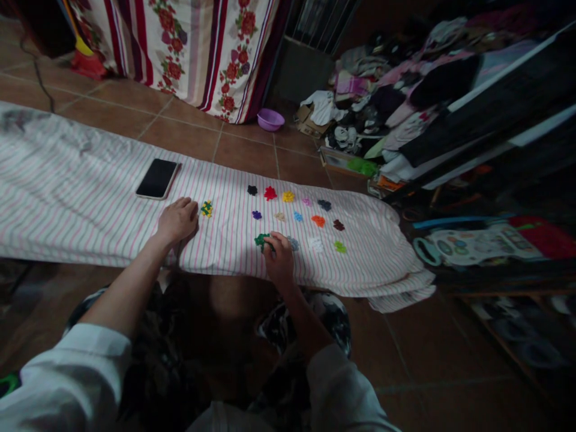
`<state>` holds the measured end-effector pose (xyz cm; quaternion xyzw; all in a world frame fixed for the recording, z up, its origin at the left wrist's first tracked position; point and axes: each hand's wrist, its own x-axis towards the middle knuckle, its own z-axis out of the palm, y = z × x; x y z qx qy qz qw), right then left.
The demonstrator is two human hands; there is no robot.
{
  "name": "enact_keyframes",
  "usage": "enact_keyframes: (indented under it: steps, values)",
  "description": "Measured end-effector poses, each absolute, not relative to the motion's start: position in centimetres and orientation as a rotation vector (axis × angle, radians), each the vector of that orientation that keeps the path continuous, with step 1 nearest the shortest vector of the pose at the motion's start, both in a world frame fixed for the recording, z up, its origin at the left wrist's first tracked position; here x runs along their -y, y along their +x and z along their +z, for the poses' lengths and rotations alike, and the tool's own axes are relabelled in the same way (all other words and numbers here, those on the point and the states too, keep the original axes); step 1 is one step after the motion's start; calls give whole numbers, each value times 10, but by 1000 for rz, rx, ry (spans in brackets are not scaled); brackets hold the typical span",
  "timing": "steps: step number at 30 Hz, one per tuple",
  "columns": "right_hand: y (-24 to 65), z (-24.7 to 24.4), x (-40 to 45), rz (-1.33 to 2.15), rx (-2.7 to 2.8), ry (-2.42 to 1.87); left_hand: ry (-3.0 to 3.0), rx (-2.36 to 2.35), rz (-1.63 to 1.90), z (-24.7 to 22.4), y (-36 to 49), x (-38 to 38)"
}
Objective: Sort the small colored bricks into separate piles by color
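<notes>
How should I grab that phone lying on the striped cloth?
I'd bring the left hand down from above and pinch the phone across its two long edges, near the middle. It lies flat on the striped cloth, dark face up, so the slim sides look like the best grip, and that hand is nearest.
</notes>
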<state>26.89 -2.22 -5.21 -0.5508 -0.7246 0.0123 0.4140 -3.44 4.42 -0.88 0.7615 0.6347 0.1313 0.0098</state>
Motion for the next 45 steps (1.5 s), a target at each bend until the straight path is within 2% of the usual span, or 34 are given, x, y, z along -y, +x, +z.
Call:
enact_keyframes:
  steps: [12, 22, 45]
  values:
    - [264, -49, 13, 81, 2073, -1445, 2351, -1973, 409, -8, -36, -44]
    - [236, -49, -2, 142, 1992, -1462, 2362, -1958, 381, -7, -36, -45]
    - [241, -32, -11, 307, 2048, -1275, 2322, -1959, 367, -9, -38, -46]
